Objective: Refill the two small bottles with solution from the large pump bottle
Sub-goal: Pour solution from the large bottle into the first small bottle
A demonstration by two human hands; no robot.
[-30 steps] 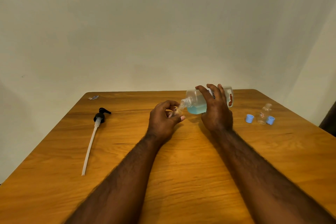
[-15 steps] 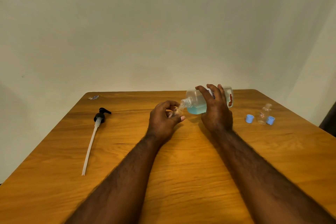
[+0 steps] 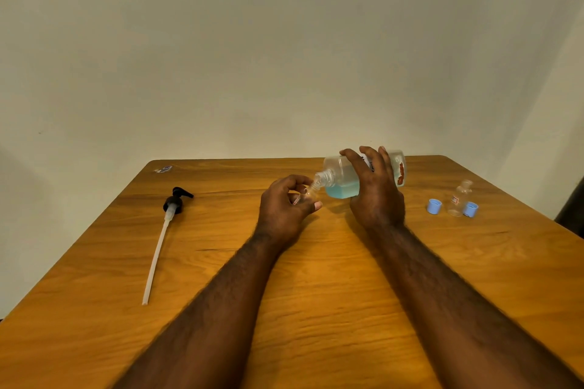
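My right hand (image 3: 376,196) grips the large clear bottle (image 3: 339,178), tipped on its side with blue solution pooled in its lower part. Its open threaded neck points left and down, meeting the mouth of a small clear bottle (image 3: 308,194). My left hand (image 3: 284,208) holds that small bottle between curled fingers and thumb, hiding most of it. A second small clear bottle (image 3: 459,199) stands uncapped on the table at the right, with two blue caps (image 3: 434,206) (image 3: 471,209) on either side of it.
The black pump head with its long white tube (image 3: 159,240) lies on the wooden table (image 3: 316,278) at the left. A small scrap (image 3: 163,169) lies near the far left corner. A pale wall rises behind the table.
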